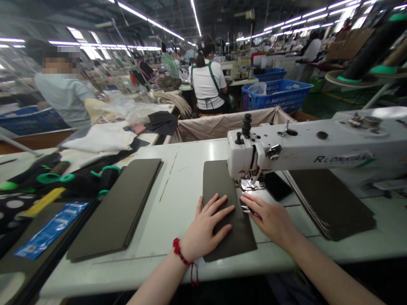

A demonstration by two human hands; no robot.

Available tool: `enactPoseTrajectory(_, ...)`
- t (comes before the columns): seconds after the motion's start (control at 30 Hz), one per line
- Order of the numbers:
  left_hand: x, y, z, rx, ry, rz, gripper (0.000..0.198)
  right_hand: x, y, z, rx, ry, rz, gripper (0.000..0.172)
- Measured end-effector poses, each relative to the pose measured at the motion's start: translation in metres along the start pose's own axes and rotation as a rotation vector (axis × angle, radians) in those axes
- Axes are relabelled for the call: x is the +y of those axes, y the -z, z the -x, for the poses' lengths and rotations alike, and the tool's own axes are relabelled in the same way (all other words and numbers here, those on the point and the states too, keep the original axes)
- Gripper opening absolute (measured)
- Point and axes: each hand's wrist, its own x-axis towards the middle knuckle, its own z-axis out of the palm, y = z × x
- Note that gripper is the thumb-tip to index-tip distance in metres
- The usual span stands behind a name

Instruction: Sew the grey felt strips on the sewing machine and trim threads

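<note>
A dark olive fabric panel [219, 178] lies on the pale table, its right edge beside the needle area of a white sewing machine [286, 146]. My left hand [211, 226] rests flat on the panel with its fingers spread; a red and black bracelet circles the wrist. At the panel's right edge, just in front of the presser foot [252, 184], my right hand [270, 218] is curled over small metal snips [246, 209], whose blades poke out toward the left.
Stacks of olive panels lie at the left [117, 207] and right [332, 203]. A black phone [278, 186] sits behind my right hand. Thread spools [110, 178] and a blue packet [52, 228] are at far left. Other people sit beyond the table.
</note>
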Motion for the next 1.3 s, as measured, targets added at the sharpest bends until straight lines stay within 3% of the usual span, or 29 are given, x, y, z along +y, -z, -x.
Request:
enactPoseTrajectory(0.93,-0.007,-0.010,-0.005,0.046,-0.014,-0.118,0.053,0.000,0.001,0.000,0.006,0.002,0.000,0.057)
enactPoseTrajectory(1.3,-0.021,-0.011,-0.025,0.047,0.025,-0.128,0.059,0.003,-0.003,0.001,0.015,0.013,0.026,0.053)
